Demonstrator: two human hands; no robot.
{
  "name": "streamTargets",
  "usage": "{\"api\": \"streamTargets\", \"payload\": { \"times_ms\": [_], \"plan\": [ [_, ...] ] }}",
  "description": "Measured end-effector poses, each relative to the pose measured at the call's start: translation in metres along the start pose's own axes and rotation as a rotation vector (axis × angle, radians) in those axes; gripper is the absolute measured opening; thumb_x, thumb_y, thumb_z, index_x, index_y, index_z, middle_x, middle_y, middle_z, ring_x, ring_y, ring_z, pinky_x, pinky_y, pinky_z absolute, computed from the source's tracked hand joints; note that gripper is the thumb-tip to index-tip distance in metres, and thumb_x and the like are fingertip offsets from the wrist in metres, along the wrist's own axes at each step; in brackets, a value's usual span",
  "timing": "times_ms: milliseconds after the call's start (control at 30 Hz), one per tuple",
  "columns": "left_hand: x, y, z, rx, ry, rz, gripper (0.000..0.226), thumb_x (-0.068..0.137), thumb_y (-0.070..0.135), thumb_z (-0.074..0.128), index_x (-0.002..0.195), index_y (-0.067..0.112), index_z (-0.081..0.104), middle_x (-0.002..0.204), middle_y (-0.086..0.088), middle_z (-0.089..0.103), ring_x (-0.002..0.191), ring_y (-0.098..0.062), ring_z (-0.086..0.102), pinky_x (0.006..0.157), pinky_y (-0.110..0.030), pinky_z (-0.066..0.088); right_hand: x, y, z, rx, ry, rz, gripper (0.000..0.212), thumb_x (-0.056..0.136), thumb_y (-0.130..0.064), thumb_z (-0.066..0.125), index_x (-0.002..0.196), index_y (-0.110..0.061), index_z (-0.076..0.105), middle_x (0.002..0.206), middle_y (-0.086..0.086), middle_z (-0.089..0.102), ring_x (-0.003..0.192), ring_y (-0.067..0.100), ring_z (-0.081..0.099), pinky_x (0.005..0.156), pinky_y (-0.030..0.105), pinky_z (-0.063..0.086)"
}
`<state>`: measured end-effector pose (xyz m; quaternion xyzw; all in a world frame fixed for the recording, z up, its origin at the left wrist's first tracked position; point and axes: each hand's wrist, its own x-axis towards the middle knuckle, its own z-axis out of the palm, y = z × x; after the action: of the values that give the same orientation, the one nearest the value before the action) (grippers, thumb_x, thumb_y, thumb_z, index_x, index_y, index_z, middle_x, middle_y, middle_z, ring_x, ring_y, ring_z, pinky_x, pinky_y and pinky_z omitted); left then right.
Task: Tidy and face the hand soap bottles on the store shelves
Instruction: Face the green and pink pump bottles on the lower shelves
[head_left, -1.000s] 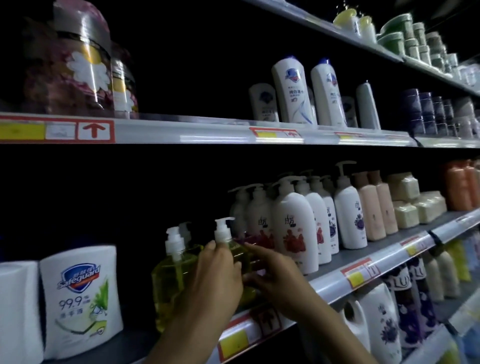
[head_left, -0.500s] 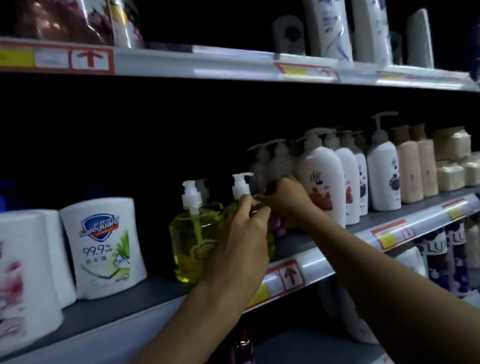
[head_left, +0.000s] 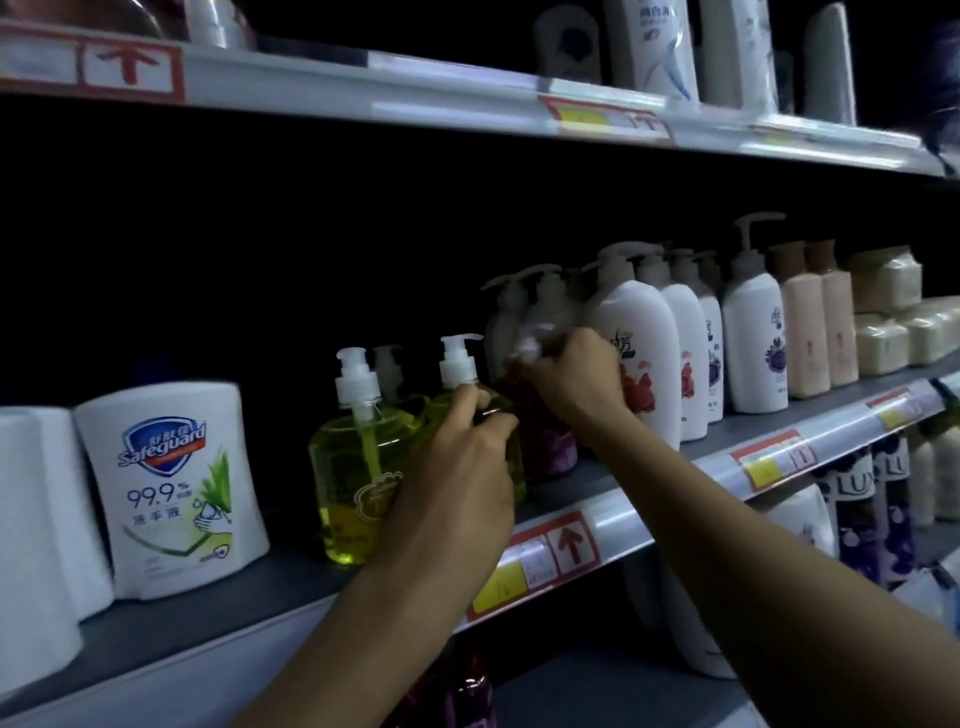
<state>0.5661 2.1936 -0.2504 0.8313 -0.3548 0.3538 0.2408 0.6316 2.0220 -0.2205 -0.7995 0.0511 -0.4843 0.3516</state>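
A grey store shelf (head_left: 208, 618) with price tags (head_left: 540, 561) along its front edge carries, from left to right, a white Safeguard pack (head_left: 171, 488), yellow pump bottles (head_left: 358, 467), a dark red bottle (head_left: 550, 447), white pump bottles (head_left: 639, 358), peach bottles (head_left: 805, 338) and cream packs (head_left: 883, 317)

White bottle (head_left: 171, 488) on the middle shelf reads "Safeguard" on a blue shield, with "99.9%" and Chinese characters beneath. Dark bottles (head_left: 852, 519) on the lower shelf read "LUX". Shelf-edge tags (head_left: 571, 543) show red upward arrows; their prices are too blurred to read.
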Motion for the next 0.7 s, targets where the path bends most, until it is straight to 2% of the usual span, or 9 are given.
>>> {"api": "streamTargets", "payload": {
  "times_ms": [133,267,400,467,533,600,633,667,700],
  "plan": [
    [-0.003,-0.002,0.003,-0.024,0.016,0.031,0.038,0.093,0.005,0.053,0.129,0.020,0.054,0.141,0.013,0.025,0.096,-0.014,0.056,0.072,-0.021,0.044,-0.028,-0.012,-0.031,0.110,0.202,-0.116,0.023,0.083,-0.036,0.069,0.078,-0.015,0.066,0.060,-0.001,0.055,0.056,0.004,0.051,0.055,0.028,0.040],
    [-0.003,0.004,0.000,-0.064,0.071,0.006,0.026,0.095,0.024,0.054,0.120,0.018,0.060,0.117,0.011,0.049,0.084,-0.007,0.053,0.069,-0.014,0.036,-0.050,-0.035,-0.079,0.307,0.384,-0.104,0.036,0.076,-0.048,0.073,0.086,-0.013,0.072,0.062,0.011,0.051,0.058,0.021,0.048,0.058,0.038,0.045],
    [-0.037,0.029,-0.011,-0.351,0.005,-0.028,0.043,0.088,0.055,0.043,0.125,0.037,0.054,0.097,0.014,0.064,0.081,-0.006,0.062,0.070,-0.020,0.052,-0.104,-0.036,-0.118,0.546,0.174,0.068,0.030,0.070,-0.045,0.079,0.082,-0.018,0.073,0.086,0.021,0.067,0.079,0.038,0.067,0.071,0.057,0.055],
    [-0.071,0.041,-0.005,-0.496,-0.193,-0.124,0.048,0.078,0.070,0.044,0.124,0.053,0.046,0.089,0.014,0.069,0.072,-0.006,0.065,0.067,-0.030,0.056,-0.138,-0.021,-0.127,0.639,-0.032,0.205,0.024,0.068,-0.036,0.081,0.079,-0.016,0.073,0.077,0.009,0.071,0.073,0.028,0.071,0.069,0.049,0.056],
    [-0.108,0.045,0.017,-0.532,-0.282,-0.190,0.053,0.069,0.076,0.054,0.119,0.066,0.040,0.090,0.014,0.069,0.063,-0.004,0.063,0.061,-0.023,0.052,-0.177,0.002,-0.120,0.731,-0.157,0.358,0.018,0.064,-0.023,0.080,0.075,-0.012,0.073,0.063,0.006,0.067,0.056,0.020,0.066,0.055,0.032,0.052],
    [-0.131,0.060,0.028,-0.557,-0.397,-0.181,0.063,0.071,0.067,0.054,0.130,0.064,0.032,0.102,-0.007,0.069,0.076,-0.013,0.066,0.066,-0.025,0.048,-0.215,0.027,-0.104,0.757,-0.179,0.463,0.020,0.047,-0.014,0.083,0.065,-0.011,0.073,0.052,0.004,0.062,0.045,0.012,0.058,0.045,0.018,0.044],
    [-0.144,0.059,0.037,-0.548,-0.463,-0.140,0.062,0.087,0.049,0.051,0.144,0.045,0.029,0.118,-0.032,0.057,0.103,-0.030,0.061,0.084,-0.036,0.041,-0.230,0.039,-0.095,0.750,-0.185,0.507,0.020,0.043,-0.010,0.083,0.060,-0.011,0.072,0.050,0.002,0.062,0.045,0.009,0.056,0.044,0.015,0.042],
    [-0.154,0.056,0.049,-0.541,-0.562,-0.142,0.058,0.097,0.027,0.044,0.151,0.023,0.023,0.130,-0.042,0.043,0.122,-0.039,0.048,0.099,-0.041,0.024,-0.241,0.052,-0.086,0.731,-0.205,0.545,0.020,0.042,-0.008,0.083,0.058,-0.012,0.071,0.051,0.002,0.062,0.047,0.009,0.057,0.046,0.015,0.042],
    [-0.164,0.053,0.063,-0.573,-0.609,-0.207,0.057,0.097,0.016,0.047,0.150,0.023,0.026,0.135,-0.038,0.040,0.128,-0.040,0.041,0.102,-0.041,0.023,-0.248,0.063,-0.078,0.697,-0.241,0.563,0.022,0.043,-0.010,0.086,0.060,-0.012,0.072,0.054,0.003,0.064,0.051,0.011,0.059,0.050,0.018,0.044]
  ]
}}
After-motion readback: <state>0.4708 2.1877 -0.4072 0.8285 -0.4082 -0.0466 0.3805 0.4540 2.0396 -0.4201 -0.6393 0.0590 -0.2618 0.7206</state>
